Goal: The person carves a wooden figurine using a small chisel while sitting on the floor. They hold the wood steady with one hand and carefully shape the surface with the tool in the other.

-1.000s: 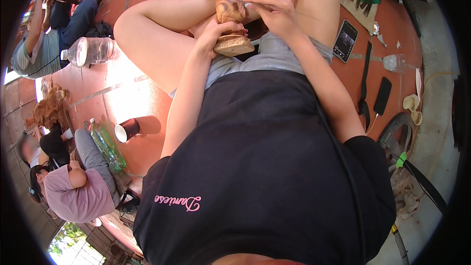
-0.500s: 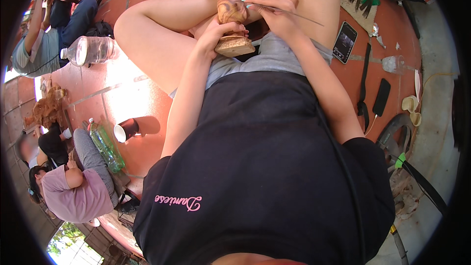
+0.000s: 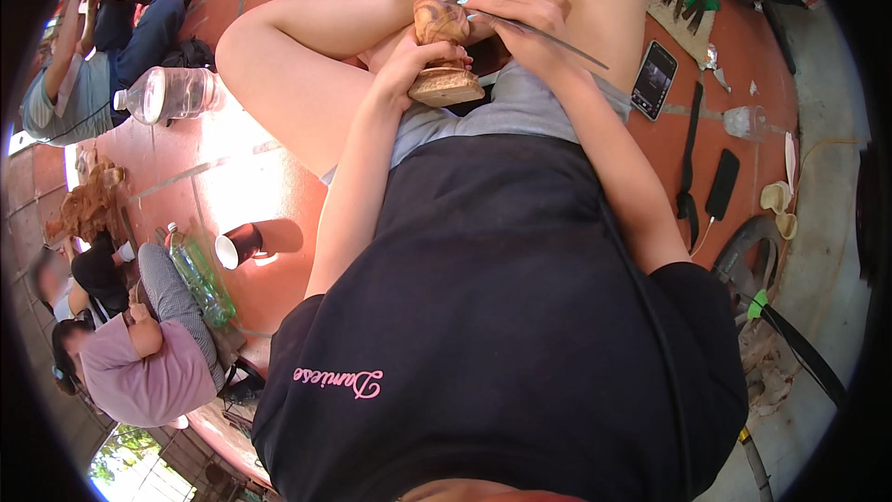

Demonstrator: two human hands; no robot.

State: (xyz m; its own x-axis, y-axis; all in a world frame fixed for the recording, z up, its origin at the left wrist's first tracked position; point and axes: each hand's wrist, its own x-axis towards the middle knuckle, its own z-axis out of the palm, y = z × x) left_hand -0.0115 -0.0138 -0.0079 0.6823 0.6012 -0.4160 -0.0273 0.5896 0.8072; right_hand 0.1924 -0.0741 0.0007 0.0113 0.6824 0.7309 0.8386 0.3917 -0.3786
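Observation:
A carved wooden post (image 3: 439, 14), brown with swirling grain and a squared block at each end, stands between my bent legs, its near end by my lap. My left hand (image 3: 418, 63) is wrapped around its narrow neck, just beyond the near block. In my right hand (image 3: 525, 14) is a slim grey metal tool (image 3: 569, 46), held in the fingers. Its front end meets the middle of the post, and the long tail slants back over my right thigh. Whether it is a file or a blade is too fine to tell.
Right of me lie a phone (image 3: 654, 80), a black strap (image 3: 690, 149), a power bank (image 3: 722, 184) and a cloth (image 3: 681, 0) with several dark tools. To the left are a clear jug (image 3: 172, 95), a green bottle (image 3: 200, 276) and a cup (image 3: 239, 246). Other people sit farther left.
The tail of the slim tool has swung slightly toward me, and my right hand has shifted a little to the right. My left hand still grips the post.

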